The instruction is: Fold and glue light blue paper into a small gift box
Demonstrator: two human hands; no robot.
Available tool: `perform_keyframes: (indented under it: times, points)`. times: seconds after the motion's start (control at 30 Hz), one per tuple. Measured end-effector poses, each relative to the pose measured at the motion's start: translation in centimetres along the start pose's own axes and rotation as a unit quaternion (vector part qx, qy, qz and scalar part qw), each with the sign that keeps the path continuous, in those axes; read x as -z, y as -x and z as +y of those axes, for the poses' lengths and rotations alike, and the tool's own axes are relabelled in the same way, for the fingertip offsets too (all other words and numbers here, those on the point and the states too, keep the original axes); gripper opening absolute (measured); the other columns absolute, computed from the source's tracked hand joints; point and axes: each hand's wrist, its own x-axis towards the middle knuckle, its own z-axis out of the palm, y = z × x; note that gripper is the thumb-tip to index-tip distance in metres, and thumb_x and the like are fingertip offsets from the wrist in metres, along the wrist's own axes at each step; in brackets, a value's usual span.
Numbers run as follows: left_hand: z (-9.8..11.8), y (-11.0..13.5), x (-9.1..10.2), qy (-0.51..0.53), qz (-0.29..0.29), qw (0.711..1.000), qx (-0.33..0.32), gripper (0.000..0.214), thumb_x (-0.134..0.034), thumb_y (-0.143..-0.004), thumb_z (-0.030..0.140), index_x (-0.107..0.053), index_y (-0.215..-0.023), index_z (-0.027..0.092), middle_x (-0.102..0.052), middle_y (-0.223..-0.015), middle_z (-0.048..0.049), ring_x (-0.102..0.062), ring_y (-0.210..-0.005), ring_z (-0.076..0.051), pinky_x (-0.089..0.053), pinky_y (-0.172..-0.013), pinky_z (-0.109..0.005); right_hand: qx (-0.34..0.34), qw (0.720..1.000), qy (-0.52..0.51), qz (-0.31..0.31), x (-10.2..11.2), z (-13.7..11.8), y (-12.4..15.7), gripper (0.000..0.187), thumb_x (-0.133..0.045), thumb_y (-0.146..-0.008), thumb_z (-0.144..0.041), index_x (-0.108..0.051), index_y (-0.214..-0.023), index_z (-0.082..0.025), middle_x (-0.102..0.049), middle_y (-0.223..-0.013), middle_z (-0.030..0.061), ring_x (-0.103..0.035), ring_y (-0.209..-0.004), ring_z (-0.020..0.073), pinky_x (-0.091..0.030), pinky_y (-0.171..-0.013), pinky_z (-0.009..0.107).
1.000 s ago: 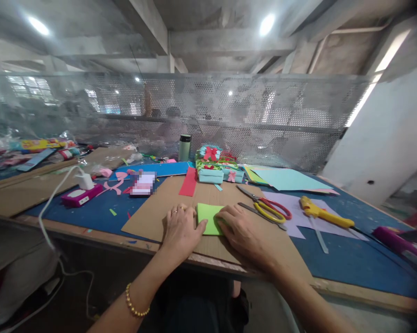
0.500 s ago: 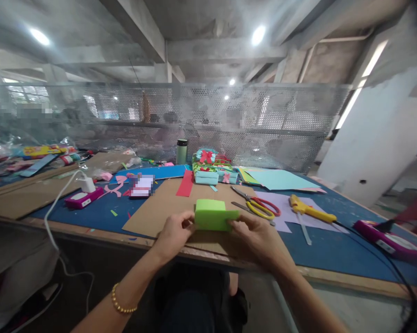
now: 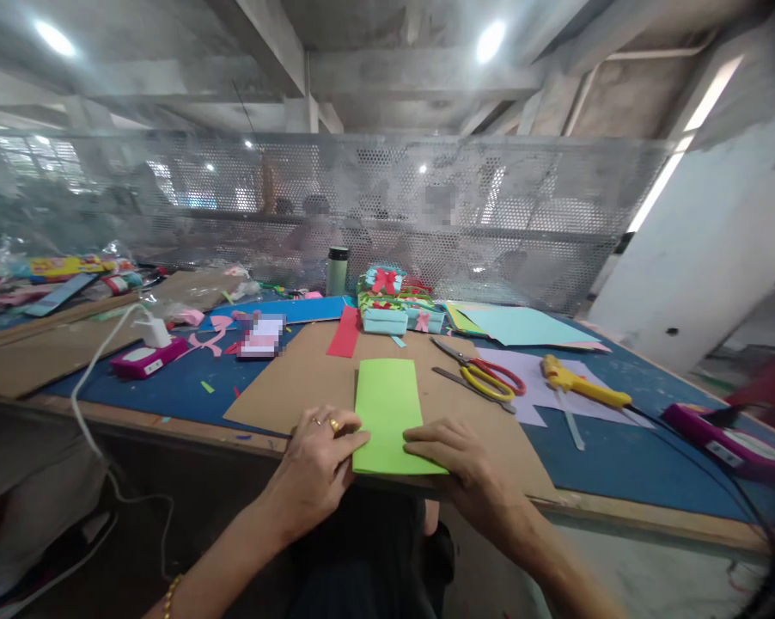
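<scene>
A bright green sheet of craft paper [image 3: 387, 404], folded over, lies in front of me near the table edge, its long side pointing away. My left hand [image 3: 320, 451] grips its left edge low down, the thumb over the top; a gold ring shows on one finger. From the other side, my right hand [image 3: 458, 456] holds the lower right part of the sheet, fingers close together on its surface. Part of each hand's grip is hidden. Under the green paper is a brown cardboard sheet [image 3: 297, 378].
Red-handled scissors [image 3: 507, 378], yellow-handled scissors [image 3: 487, 384] and a yellow glue gun [image 3: 581, 383] lie on the right. Behind stand small light-blue boxes [image 3: 386, 321] with bows and a green bottle [image 3: 337, 272]. At left are a phone [image 3: 262, 335] and a purple power strip [image 3: 149, 357].
The green paper, earlier raised and bent between my hands, now lies flatter and stretches farther away from me. Both hands have come down lower, toward its near end.
</scene>
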Motion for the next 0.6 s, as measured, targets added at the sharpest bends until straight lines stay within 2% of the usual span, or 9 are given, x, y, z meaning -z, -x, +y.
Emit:
perform_keyframes:
  times: [0.1,0.2,0.3,0.37,0.47,0.53,0.6]
  points:
    - [0.2,0.4,0.1,0.036,0.015,0.999,0.014,0.025,-0.053,-0.093,0.013,-0.071,-0.108,0.021,-0.068,-0.106,-0.0079,-0.056,-0.099,-0.022,-0.04,-0.089,-0.038,-0.031,0.999,-0.015,-0.028,0.7,-0.6,-0.3,0.031,-0.054,-0.094,-0.01,-0.069,-0.115,-0.025,-0.069,-0.115,0.0082,-0.059,-0.104,0.0228,-0.048,-0.088,0.039]
    - [0.4,0.0,0.2,0.068,0.011,0.996,0.059,0.018,-0.054,-0.096,0.019,-0.071,-0.092,0.022,-0.069,-0.095,-0.0034,-0.057,-0.094,-0.02,-0.039,-0.085,-0.036,-0.08,0.994,-0.048,-0.055,1.6,-1.2,-1.0,0.021,-0.052,-0.099,-0.024,-0.072,-0.1,-0.024,-0.068,-0.105,0.0068,-0.06,-0.097,0.0209,-0.048,-0.083,0.035]
    - [0.6,-0.7,0.1,0.056,0.004,0.992,0.115,0.022,-0.053,-0.097,0.023,-0.067,-0.08,0.021,-0.068,-0.087,-0.0025,-0.056,-0.091,-0.021,-0.038,-0.083,-0.036,-0.116,0.99,-0.068,-0.05,1.8,-1.3,-1.6,0.033,-0.046,-0.102,-0.034,-0.069,-0.081,-0.021,-0.067,-0.093,0.0058,-0.06,-0.09,0.0198,-0.047,-0.081,0.033]
    - [0.6,-1.2,-0.1,0.039,0.003,0.988,0.148,0.023,-0.054,-0.096,0.024,-0.064,-0.076,0.02,-0.066,-0.083,-0.0025,-0.056,-0.089,-0.022,-0.038,-0.081,-0.036,-0.142,0.988,-0.061,-0.023,1.5,-0.9,-1.9,0.036,-0.044,-0.101,-0.037,-0.064,-0.075,-0.021,-0.065,-0.082,0.0043,-0.059,-0.081,0.0189,-0.046,-0.076,0.032]
    - [0.5,-1.6,-0.6,0.039,0.013,0.977,0.209,0.009,-0.058,-0.092,0.022,-0.067,-0.092,0.021,-0.067,-0.088,-0.0028,-0.057,-0.089,-0.023,-0.04,-0.081,-0.036,-0.191,0.981,-0.033,0.014,0.5,-0.3,-2.3,0.036,-0.046,-0.097,-0.039,-0.055,-0.067,-0.021,-0.059,-0.067,0.001,-0.054,-0.065,0.0166,-0.042,-0.064,0.03]
    - [0.5,-1.9,-0.8,0.048,0.016,0.968,0.244,0.016,-0.06,-0.09,0.023,-0.066,-0.104,0.022,-0.068,-0.093,-0.0029,-0.058,-0.089,-0.023,-0.041,-0.082,-0.036,-0.213,0.977,-0.015,0.023,-0.1,0.0,-2.7,0.036,-0.048,-0.094,-0.038,-0.05,-0.063,-0.021,-0.057,-0.063,0.0001,-0.051,-0.061,0.0156,-0.038,-0.06,0.029]
    - [0.5,-2.3,-0.8,0.061,0.009,0.961,0.27,0.016,-0.058,-0.091,0.025,-0.065,-0.104,0.022,-0.069,-0.089,-0.0022,-0.059,-0.088,-0.023,-0.041,-0.082,-0.036,-0.228,0.973,0.003,0.026,-0.6,0.1,-3.1,0.035,-0.048,-0.092,-0.037,-0.049,-0.062,-0.021,-0.057,-0.061,0.0,-0.05,-0.058,0.015,-0.035,-0.058,0.028]
